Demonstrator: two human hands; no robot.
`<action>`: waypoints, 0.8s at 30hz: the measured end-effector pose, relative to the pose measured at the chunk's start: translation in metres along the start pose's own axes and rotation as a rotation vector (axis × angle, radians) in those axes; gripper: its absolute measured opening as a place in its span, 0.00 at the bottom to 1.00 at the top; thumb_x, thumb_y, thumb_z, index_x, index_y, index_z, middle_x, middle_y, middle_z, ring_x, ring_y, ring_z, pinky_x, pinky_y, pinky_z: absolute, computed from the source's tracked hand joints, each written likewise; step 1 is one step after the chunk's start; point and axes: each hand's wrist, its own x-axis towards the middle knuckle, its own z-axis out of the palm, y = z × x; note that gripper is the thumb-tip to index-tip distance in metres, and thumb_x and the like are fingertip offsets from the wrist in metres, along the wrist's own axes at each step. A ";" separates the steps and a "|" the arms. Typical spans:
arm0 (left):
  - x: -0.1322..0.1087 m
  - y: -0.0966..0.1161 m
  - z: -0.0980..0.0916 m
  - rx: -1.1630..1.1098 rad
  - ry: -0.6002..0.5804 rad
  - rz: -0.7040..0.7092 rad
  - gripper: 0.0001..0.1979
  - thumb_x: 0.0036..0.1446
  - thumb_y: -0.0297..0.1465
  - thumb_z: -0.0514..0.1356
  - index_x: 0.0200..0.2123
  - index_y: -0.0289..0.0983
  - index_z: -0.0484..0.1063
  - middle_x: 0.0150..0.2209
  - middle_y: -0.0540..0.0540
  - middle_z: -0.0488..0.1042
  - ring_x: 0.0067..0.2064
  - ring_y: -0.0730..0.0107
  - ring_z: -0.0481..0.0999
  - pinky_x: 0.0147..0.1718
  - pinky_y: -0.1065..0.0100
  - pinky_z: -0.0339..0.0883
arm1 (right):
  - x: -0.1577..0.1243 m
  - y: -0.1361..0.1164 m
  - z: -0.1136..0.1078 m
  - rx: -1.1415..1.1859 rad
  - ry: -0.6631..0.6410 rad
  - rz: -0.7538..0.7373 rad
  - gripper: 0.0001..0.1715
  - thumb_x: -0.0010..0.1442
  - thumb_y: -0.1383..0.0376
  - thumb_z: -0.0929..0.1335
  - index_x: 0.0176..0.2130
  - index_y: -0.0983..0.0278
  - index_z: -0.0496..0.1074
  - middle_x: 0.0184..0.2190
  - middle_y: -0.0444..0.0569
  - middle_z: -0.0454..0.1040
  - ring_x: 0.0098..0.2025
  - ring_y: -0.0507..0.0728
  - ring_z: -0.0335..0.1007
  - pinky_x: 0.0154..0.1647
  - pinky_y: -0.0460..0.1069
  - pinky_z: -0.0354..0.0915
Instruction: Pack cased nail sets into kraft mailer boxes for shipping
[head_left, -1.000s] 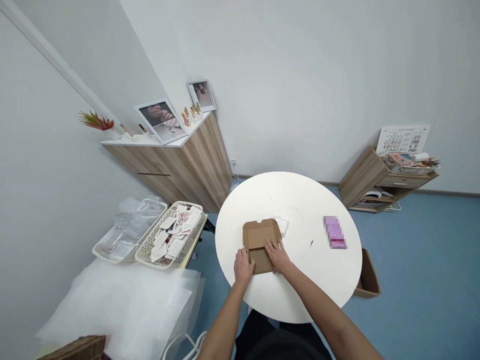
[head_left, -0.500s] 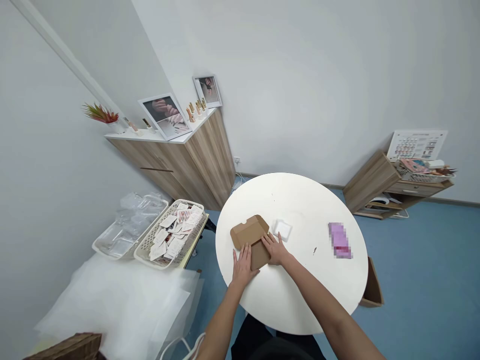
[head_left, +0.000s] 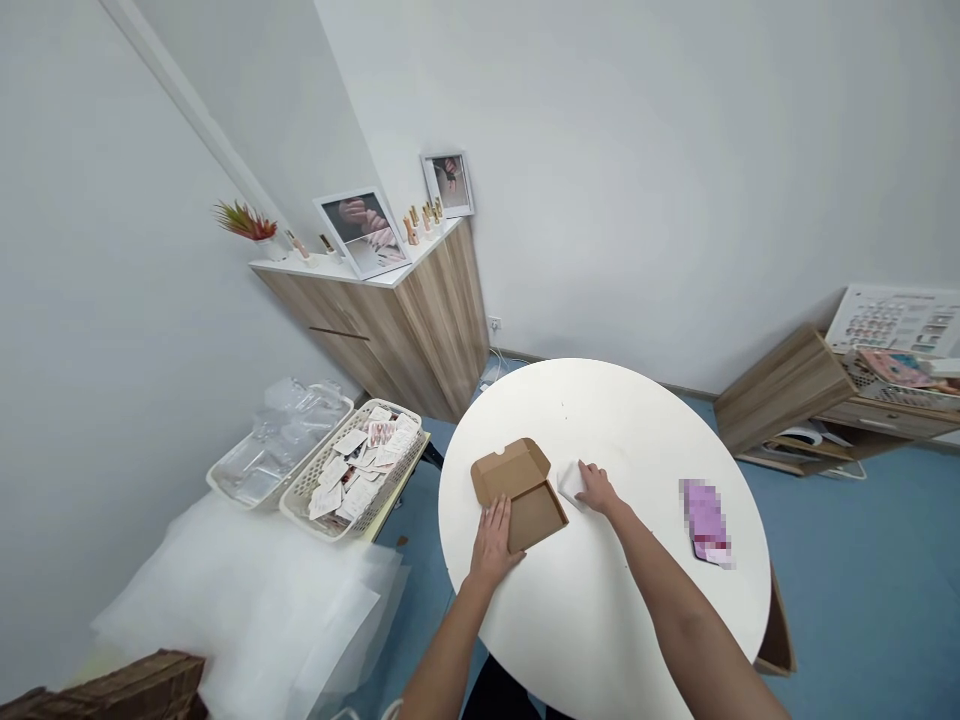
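Observation:
A brown cardboard mailer box (head_left: 537, 514) lies unfolded on the white round table (head_left: 577, 610), its flap lid (head_left: 513, 471) laid back on the far side. My left hand (head_left: 493, 545) rests on the box's left side, fingers stretched out and together, thumb apart near the front edge. Just right of the box, my right hand (head_left: 598, 489) has its fingers closed on the right edge of a small white square packet (head_left: 571, 482). The packet lies at or close to the tabletop; its contents cannot be made out.
A blurred purple item (head_left: 705, 515) lies at the table's right. Left of the table stand a basket of cards (head_left: 358, 475), a basket of clear plastic packs (head_left: 289, 440) and translucent sheets (head_left: 247, 590). A wooden cabinet (head_left: 420, 335) is behind; a low shelf (head_left: 795, 400) stands right.
My right hand has left the box and moved right onto the white packet. The box's front part now shows raised edges. My left hand stays on the box. The view has shifted slightly.

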 end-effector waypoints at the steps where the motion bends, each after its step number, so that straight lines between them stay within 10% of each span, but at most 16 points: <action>1: 0.000 0.001 -0.001 -0.002 0.003 -0.001 0.53 0.47 0.39 0.64 0.68 0.37 0.35 0.69 0.37 0.47 0.69 0.48 0.46 0.64 0.44 0.45 | -0.001 -0.001 0.001 -0.008 0.018 0.012 0.43 0.52 0.63 0.70 0.64 0.64 0.55 0.61 0.59 0.59 0.60 0.67 0.55 0.52 0.55 0.60; 9: 0.005 0.001 -0.008 -0.011 -0.003 0.026 0.52 0.47 0.42 0.64 0.68 0.36 0.39 0.68 0.35 0.49 0.68 0.45 0.49 0.63 0.43 0.46 | -0.015 0.000 -0.011 0.116 0.105 0.046 0.17 0.57 0.65 0.66 0.47 0.64 0.69 0.45 0.54 0.73 0.49 0.60 0.67 0.44 0.49 0.60; 15: 0.005 0.011 -0.004 -0.017 0.002 0.078 0.52 0.46 0.41 0.64 0.68 0.36 0.40 0.68 0.36 0.50 0.68 0.46 0.49 0.64 0.44 0.46 | -0.044 -0.017 -0.027 0.478 0.378 0.015 0.16 0.59 0.59 0.63 0.46 0.61 0.68 0.43 0.49 0.75 0.44 0.58 0.70 0.41 0.48 0.62; 24: -0.002 0.029 0.010 -0.073 -0.038 0.152 0.55 0.45 0.42 0.65 0.68 0.34 0.36 0.68 0.33 0.48 0.68 0.44 0.48 0.63 0.42 0.48 | -0.088 -0.060 0.030 0.316 0.138 0.146 0.13 0.56 0.62 0.66 0.43 0.61 0.70 0.41 0.50 0.77 0.45 0.59 0.72 0.39 0.48 0.61</action>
